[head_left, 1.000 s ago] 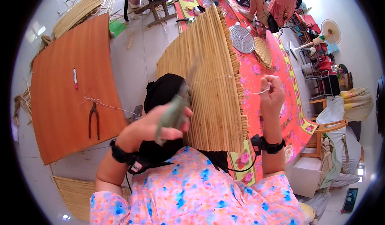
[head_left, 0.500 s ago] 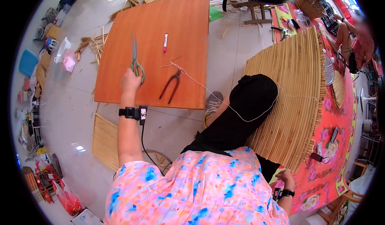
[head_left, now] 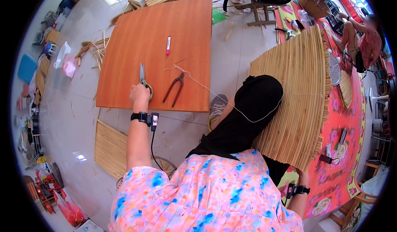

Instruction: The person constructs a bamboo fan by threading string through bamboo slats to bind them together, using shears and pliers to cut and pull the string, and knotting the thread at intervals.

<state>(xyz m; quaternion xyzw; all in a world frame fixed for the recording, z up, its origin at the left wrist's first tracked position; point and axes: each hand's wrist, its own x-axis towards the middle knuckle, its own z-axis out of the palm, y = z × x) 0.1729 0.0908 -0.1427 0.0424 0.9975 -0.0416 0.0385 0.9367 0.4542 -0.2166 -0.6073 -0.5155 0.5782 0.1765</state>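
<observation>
My left hand (head_left: 139,93) is closed round the green handles of a pair of scissors (head_left: 144,80) near the front edge of the orange wooden board (head_left: 124,54); the blades point away from me. Right of them on the board lie dark metal pincers (head_left: 173,88), a capped pink-and-white marker (head_left: 168,46) and a white thread (head_left: 206,88) that runs over my black-trousered knee to a mat of pale reed strips (head_left: 295,95). This fan-shaped mat leans at my right leg. At its near lower corner is my right hand (head_left: 302,175), its fingers mostly hidden.
On the right a red flowered cloth (head_left: 331,182) covers the floor, with a small dark-handled tool (head_left: 343,136) on it. A wicker basket (head_left: 315,2) and another person (head_left: 369,42) are at far right. Left of my legs lies a flat reed panel (head_left: 109,147); loose strips (head_left: 97,50) are scattered beyond.
My left hand has drawn the scissors back toward me, near the board's front edge. My right hand has moved up to the reed mat's near corner. The view has shifted slightly.
</observation>
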